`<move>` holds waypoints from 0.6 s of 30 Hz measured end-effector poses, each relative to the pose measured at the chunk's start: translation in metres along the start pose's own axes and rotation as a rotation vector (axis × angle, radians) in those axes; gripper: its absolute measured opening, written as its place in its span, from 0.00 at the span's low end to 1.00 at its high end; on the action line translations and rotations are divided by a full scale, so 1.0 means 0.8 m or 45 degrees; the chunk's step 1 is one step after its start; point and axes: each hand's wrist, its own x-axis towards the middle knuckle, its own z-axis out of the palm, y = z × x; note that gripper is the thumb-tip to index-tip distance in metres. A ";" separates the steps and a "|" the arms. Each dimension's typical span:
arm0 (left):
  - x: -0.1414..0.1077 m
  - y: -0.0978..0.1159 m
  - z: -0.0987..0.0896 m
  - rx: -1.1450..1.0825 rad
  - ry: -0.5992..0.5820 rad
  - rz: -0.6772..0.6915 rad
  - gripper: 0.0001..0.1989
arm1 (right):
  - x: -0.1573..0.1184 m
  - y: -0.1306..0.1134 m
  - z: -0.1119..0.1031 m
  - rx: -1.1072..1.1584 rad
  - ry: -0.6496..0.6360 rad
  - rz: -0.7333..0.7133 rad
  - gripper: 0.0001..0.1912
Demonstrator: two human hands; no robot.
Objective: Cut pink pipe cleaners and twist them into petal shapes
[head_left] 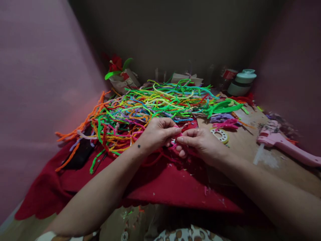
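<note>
As seen from head, pinching pink pipe cleaner (179, 134) between closed fingertips of left hand (159, 132) and right hand (202, 142), over red cloth (163, 189), near centre; seemingly mid-shaping, unfinished. Leaving multicoloured pipe-cleaner pile (155, 102), farther left, loose, apparently unworked.

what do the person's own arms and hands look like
Both the left hand and right hand are ungloved, and both forearms are bare, with no watch or bracelet showing. A small dark round mark sits near the left wrist. White cloth with brown spots shows at the bottom edge; whether it includes a sleeve is unclear.
</note>
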 end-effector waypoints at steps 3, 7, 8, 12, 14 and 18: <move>0.001 0.000 0.000 -0.004 0.028 -0.027 0.09 | 0.003 0.002 -0.005 0.061 -0.096 0.013 0.09; 0.002 -0.003 0.000 -0.026 0.047 -0.004 0.09 | 0.007 0.001 -0.009 0.004 -0.005 -0.088 0.06; 0.003 -0.004 -0.001 -0.046 0.046 0.015 0.09 | 0.008 0.000 -0.009 0.022 0.029 -0.100 0.06; 0.004 -0.005 -0.007 0.016 -0.105 -0.004 0.11 | 0.011 -0.003 -0.007 0.173 0.184 -0.158 0.10; 0.005 -0.007 -0.009 0.201 -0.150 0.032 0.10 | 0.013 -0.004 -0.008 0.204 0.226 -0.189 0.11; 0.005 -0.019 -0.005 0.762 0.085 0.496 0.08 | 0.016 -0.001 -0.009 0.192 0.232 -0.199 0.11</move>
